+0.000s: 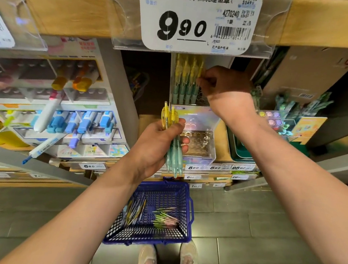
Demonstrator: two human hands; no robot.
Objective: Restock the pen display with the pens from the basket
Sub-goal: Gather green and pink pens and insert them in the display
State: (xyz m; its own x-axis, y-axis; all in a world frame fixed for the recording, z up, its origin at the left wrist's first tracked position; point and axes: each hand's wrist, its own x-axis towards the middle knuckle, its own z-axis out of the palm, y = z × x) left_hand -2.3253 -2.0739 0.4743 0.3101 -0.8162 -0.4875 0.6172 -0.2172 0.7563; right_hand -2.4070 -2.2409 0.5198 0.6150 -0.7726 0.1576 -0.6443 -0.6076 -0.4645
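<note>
- Right now, up at the pen display (171,82): right hand (224,87), fingertips (201,79) curled in and pinching the yellow top of the end pen (200,69) in the row.
- Just left of those fingertips: standing pens (184,79), packed side by side, long axes upright, yellow ends up and green barrels down.
- Below and to the left of them: left hand (159,145), wrapped tight round a bundle of pens (174,153), held on the same upright axis, yellow ends above the fist and tips poking out beneath (so, by the look of it, no turning needed before a handover).
- Judged nearer the row: the right hand, touching it; the left held lower, serving as feeder.
- Likely next: seat the pinched pen, then reach down-left to the bundle for another.
- Farthest out, on the floor straight beneath both hands: blue basket (190,210), with loose pens (164,218) lying flat inside.
</note>
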